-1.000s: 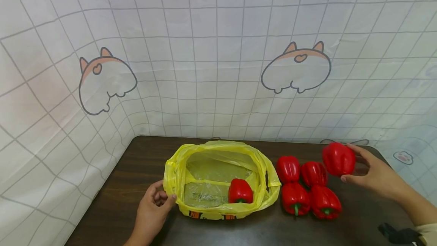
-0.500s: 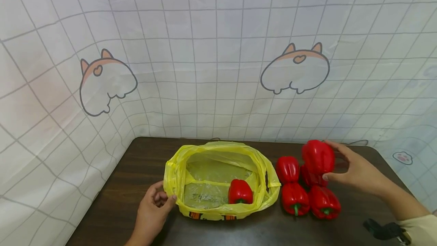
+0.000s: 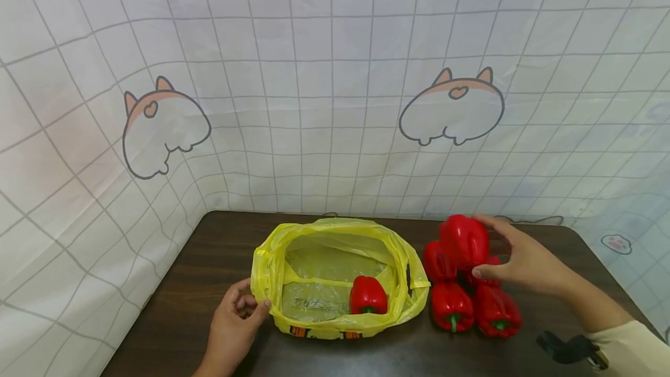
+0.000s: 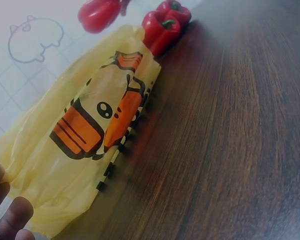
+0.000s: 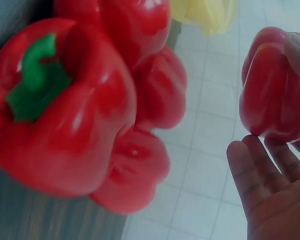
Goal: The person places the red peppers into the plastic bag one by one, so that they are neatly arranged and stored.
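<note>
My left hand (image 3: pixel 232 322) pinches the left rim of a yellow plastic bag (image 3: pixel 335 227), which stands with its mouth wide open. A red bell pepper (image 3: pixel 369 294) lies inside, toward the right front of the bag. My right hand (image 3: pixel 528 263) holds another red bell pepper (image 3: pixel 462 240) between thumb and fingers, raised above the group beside the bag. In the right wrist view the held pepper (image 5: pixel 275 90) hangs clear of that group. Several peppers (image 3: pixel 452 306) sit close together right of the bag, partly covered by the held one in the head view.
Everything stands on a dark wood table (image 3: pixel 408 359). A white grid-patterned cloth (image 3: pixel 314 132) hangs behind and to the left. The bag's front (image 4: pixel 100 110) carries an orange and black cartoon print. A black strap (image 3: pixel 567 347) dangles at the right wrist.
My right hand has carried its bell pepper leftward over the other peppers, toward the bag. The left hand and the bag have stayed in place.
</note>
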`<action>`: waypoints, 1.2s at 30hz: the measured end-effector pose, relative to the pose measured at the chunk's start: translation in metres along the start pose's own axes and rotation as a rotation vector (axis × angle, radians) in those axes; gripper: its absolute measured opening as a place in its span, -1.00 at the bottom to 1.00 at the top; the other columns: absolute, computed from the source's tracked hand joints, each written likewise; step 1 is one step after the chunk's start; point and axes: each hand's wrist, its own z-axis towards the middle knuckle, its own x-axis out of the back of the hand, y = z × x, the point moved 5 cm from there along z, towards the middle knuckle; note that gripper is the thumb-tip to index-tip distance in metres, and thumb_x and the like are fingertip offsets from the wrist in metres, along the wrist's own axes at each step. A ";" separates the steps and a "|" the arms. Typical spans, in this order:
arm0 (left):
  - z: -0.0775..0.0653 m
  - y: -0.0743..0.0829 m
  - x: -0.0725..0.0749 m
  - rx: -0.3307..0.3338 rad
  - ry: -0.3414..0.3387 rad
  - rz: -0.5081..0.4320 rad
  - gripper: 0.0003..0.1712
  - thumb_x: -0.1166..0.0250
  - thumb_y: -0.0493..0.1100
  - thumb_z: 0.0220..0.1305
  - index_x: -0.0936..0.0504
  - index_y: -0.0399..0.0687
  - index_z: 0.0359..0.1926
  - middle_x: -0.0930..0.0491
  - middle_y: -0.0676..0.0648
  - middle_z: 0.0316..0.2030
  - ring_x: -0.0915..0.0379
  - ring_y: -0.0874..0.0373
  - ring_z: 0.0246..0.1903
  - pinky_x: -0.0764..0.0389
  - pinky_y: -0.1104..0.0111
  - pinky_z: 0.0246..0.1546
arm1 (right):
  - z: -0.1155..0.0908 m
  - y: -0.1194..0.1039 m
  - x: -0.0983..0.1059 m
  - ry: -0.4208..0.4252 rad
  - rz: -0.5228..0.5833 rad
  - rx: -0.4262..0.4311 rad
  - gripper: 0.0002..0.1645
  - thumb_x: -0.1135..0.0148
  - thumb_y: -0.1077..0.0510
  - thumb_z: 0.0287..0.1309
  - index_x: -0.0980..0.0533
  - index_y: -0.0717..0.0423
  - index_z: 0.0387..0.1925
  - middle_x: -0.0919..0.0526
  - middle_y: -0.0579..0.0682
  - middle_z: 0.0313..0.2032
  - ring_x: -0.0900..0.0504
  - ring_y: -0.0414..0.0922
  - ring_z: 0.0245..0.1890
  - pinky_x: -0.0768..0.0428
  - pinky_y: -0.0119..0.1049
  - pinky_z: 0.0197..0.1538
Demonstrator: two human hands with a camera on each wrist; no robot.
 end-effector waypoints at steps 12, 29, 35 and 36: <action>0.000 -0.003 0.000 0.007 -0.002 0.003 -0.31 -0.47 -0.10 0.31 -0.38 -0.14 0.35 -0.68 -0.09 -0.29 -0.60 0.07 -0.35 -0.61 0.33 -0.36 | 0.016 -0.019 -0.020 -0.024 0.009 -0.015 0.23 -0.65 -0.05 -0.02 -0.13 0.01 0.56 -0.48 0.25 0.24 -0.59 0.22 0.12 -0.72 -0.07 -0.22; 0.003 -0.005 0.000 0.029 -0.005 0.009 -0.32 -0.46 -0.14 0.31 -0.37 -0.14 0.35 -0.69 -0.08 -0.30 -0.60 0.07 -0.34 -0.60 0.32 -0.37 | 0.040 -0.039 -0.051 -0.056 -0.002 0.038 0.24 -0.69 -0.07 -0.09 -0.17 0.00 0.54 -0.51 0.11 0.20 -0.57 0.10 0.10 -0.70 -0.11 -0.09; 0.002 -0.005 0.000 0.026 -0.001 0.017 -0.31 -0.47 -0.14 0.31 -0.37 -0.15 0.35 -0.69 -0.08 -0.30 -0.60 0.07 -0.35 -0.60 0.33 -0.38 | 0.048 -0.045 -0.063 -0.068 -0.043 0.086 0.25 -0.69 -0.09 -0.10 -0.19 0.01 0.54 -0.52 0.06 0.16 -0.58 0.05 0.07 -0.70 -0.13 -0.08; 0.002 -0.004 0.000 0.026 -0.001 0.017 -0.32 -0.47 -0.14 0.31 -0.38 -0.14 0.35 -0.69 -0.08 -0.30 -0.60 0.07 -0.35 -0.60 0.33 -0.37 | 0.049 -0.046 -0.065 -0.072 -0.043 0.090 0.25 -0.69 -0.09 -0.10 -0.19 0.00 0.54 -0.53 0.06 0.15 -0.58 0.04 0.06 -0.70 -0.14 -0.09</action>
